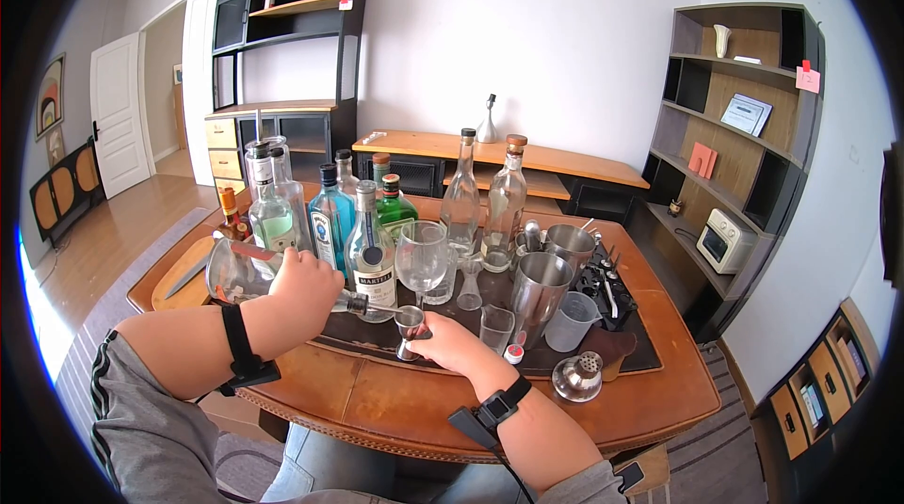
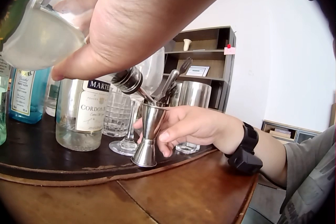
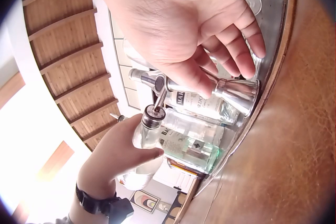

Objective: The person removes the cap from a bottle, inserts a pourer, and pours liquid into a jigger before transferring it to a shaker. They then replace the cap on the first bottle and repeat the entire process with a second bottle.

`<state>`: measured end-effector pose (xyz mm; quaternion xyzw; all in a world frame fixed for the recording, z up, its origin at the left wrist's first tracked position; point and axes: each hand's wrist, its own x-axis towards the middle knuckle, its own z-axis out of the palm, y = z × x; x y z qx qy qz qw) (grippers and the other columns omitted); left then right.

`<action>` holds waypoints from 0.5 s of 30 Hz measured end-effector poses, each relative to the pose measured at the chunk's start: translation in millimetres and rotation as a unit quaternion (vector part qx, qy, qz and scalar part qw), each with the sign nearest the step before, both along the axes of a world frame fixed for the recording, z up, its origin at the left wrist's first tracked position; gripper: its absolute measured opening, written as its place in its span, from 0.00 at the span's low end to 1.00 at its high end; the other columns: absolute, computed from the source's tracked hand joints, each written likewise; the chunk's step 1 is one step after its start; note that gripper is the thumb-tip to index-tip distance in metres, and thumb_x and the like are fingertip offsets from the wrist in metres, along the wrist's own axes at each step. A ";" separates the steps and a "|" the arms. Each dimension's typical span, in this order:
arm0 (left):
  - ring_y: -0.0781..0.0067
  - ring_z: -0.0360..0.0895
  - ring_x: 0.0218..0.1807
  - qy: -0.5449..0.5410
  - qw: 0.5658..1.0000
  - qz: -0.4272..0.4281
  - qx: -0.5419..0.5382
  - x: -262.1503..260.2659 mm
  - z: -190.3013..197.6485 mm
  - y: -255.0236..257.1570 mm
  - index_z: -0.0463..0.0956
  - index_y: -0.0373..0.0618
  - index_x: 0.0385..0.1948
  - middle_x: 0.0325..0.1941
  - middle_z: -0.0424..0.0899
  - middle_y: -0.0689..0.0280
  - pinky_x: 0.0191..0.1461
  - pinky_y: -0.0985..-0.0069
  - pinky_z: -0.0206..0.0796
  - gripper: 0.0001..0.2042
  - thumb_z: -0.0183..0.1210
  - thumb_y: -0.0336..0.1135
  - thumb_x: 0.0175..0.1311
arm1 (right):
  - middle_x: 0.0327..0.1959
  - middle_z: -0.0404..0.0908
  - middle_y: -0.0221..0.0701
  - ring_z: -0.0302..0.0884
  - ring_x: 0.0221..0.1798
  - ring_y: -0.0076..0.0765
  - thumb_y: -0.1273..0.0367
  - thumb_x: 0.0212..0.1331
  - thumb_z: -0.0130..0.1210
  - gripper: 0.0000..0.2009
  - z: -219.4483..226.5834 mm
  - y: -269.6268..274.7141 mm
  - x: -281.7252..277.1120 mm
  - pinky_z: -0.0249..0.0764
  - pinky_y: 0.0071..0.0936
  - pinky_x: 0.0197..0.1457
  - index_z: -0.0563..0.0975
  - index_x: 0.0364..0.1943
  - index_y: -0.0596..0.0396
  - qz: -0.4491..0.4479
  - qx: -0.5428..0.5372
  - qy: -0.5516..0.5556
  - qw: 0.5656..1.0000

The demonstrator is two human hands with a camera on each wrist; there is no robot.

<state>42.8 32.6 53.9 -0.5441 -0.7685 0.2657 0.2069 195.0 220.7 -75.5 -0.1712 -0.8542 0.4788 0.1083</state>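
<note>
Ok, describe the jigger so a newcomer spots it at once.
On the brown table, find the dark mat's near edge. The jigger is there, under the spout of the tilted bottle, in the right hand's fingers. Unlike the tall steel tins, it's small and narrow-waisted.

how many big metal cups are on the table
2: a tall one just left of the frosted plastic cup, and another right behind it, partly hidden. More could be hidden behind the bottles.
</note>
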 end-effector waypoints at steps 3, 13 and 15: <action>0.58 0.77 0.53 -0.004 1.000 0.002 -0.001 1.1 1.5 -0.5 0.78 0.46 0.46 0.47 0.82 0.62 0.60 0.55 0.61 0.20 0.68 0.38 0.50 | 0.43 0.81 0.30 0.79 0.39 0.26 0.66 0.61 0.62 0.15 4.6 -2.2 1.1 0.77 0.26 0.42 0.77 0.49 0.57 0.000 -0.001 -0.007 1.000; 0.58 0.77 0.53 -0.007 1.000 0.004 -0.007 3.1 3.5 -1.3 0.78 0.46 0.46 0.47 0.82 0.62 0.60 0.55 0.61 0.19 0.67 0.39 0.51 | 0.42 0.81 0.29 0.78 0.39 0.24 0.66 0.61 0.61 0.14 -4.8 2.1 -2.6 0.76 0.25 0.41 0.77 0.48 0.56 -0.003 -0.001 -0.005 1.000; 0.58 0.77 0.53 -0.010 1.000 0.001 -0.003 0.9 2.1 -1.1 0.78 0.46 0.46 0.47 0.82 0.62 0.60 0.55 0.62 0.19 0.67 0.39 0.52 | 0.42 0.81 0.28 0.78 0.39 0.25 0.66 0.61 0.62 0.14 -3.5 1.7 -1.9 0.76 0.25 0.42 0.77 0.48 0.56 -0.003 0.003 -0.007 1.000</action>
